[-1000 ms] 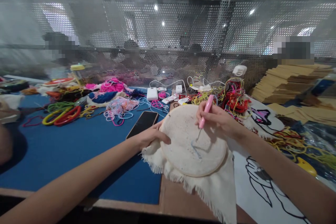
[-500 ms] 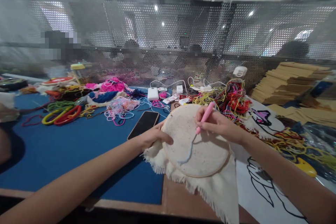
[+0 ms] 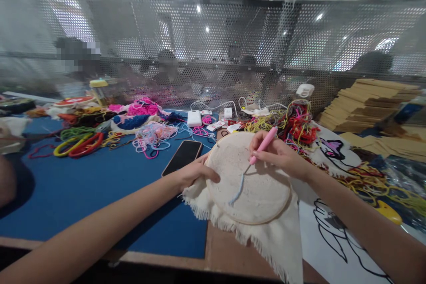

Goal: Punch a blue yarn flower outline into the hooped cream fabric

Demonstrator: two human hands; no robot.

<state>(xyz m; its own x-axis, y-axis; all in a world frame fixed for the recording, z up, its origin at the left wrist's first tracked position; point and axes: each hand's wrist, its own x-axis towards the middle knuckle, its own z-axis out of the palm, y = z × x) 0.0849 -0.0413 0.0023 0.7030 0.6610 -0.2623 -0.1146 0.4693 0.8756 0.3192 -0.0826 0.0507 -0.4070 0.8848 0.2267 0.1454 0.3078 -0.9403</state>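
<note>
My left hand [image 3: 199, 172] grips the left rim of a round embroidery hoop [image 3: 259, 204], its thumb on the cloth and its fingers hidden beneath. Cream cloth [image 3: 276, 244] is stretched in the hoop, and its fringed edge hangs below. Closed around a pink punch needle [image 3: 265, 144], my right hand [image 3: 276, 153] is over the upper right of the hoop. The needle's thin metal shaft slants down to the left toward the cloth. Light blue yarn [image 3: 238, 190] trails from near its tip; whether the tip pierces the cloth I cannot tell.
A phone [image 3: 182, 158] lies left of the hoop on the blue mat [image 3: 109, 195]. Yarn heaps [image 3: 155, 135] spread behind. To the right are a line drawing [image 3: 333, 235], more yarn [image 3: 301, 128] and stacked brown envelopes [image 3: 366, 104]. Another person's arm [image 3: 6, 179] is at far left.
My right hand has shifted slightly right and up with the punch needle, which leans over more. The light blue yarn's loose end has moved up a little. My left hand keeps its place.
</note>
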